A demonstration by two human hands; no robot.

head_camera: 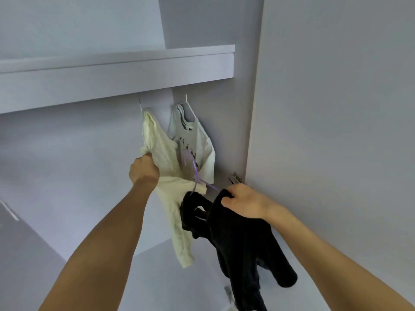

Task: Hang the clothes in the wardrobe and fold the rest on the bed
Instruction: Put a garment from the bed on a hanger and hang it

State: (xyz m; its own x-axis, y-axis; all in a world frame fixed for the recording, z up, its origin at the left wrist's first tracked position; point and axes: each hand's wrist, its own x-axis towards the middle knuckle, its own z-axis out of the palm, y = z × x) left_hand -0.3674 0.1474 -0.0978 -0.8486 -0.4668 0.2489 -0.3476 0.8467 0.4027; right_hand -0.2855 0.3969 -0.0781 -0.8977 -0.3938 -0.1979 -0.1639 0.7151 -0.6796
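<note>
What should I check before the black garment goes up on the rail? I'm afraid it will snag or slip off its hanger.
1. Right hand grips the black garment: ok.
2. Garment sits squarely on the purple hanger: not ok; it hangs bunched below the hanger.
3. Hanger hook free to reach the rail: cannot tell; the hook lies in front of the printed shirt and the rail is hidden under the shelf.
4. Left hand holds the cream garment aside: ok.
5. Gap on the rail for another hanger: cannot tell.
</note>
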